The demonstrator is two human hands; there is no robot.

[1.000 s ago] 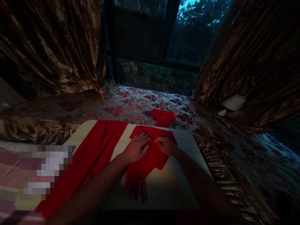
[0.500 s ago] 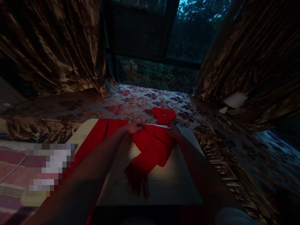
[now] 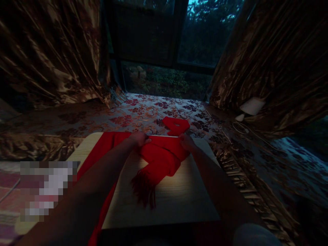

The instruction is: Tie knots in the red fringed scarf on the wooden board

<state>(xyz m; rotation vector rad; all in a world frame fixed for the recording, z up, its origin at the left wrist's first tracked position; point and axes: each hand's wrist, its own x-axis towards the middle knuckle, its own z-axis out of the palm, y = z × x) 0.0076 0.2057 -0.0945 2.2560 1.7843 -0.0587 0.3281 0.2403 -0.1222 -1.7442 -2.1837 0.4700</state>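
Note:
A red scarf (image 3: 164, 164) with a fringed end (image 3: 145, 188) lies folded over itself on a pale wooden table (image 3: 184, 201). At the table's far edge, my left hand (image 3: 140, 139) is closed on the scarf's upper edge, thumb on the cloth. My right hand (image 3: 186, 142) pinches the same edge at its right end. Between the hands a thin white strip (image 3: 164, 136) shows along the top of the cloth; what it belongs to is hidden. More red cloth (image 3: 98, 147) runs down the table's left side, partly behind my left forearm.
A red looped piece of cloth (image 3: 176, 125) lies beyond the table on a flower-patterned ledge (image 3: 143, 109). A small white lamp (image 3: 252, 106) with a cord sits at right. Gold-brown curtains (image 3: 64, 51) flank the window. A blurred patch (image 3: 48, 188) covers something at left.
The red cloth's upper edge is drawn up over more of the white strip, which looks thinner and straighter. My left hand has slid slightly left; the whole view has shifted a little.

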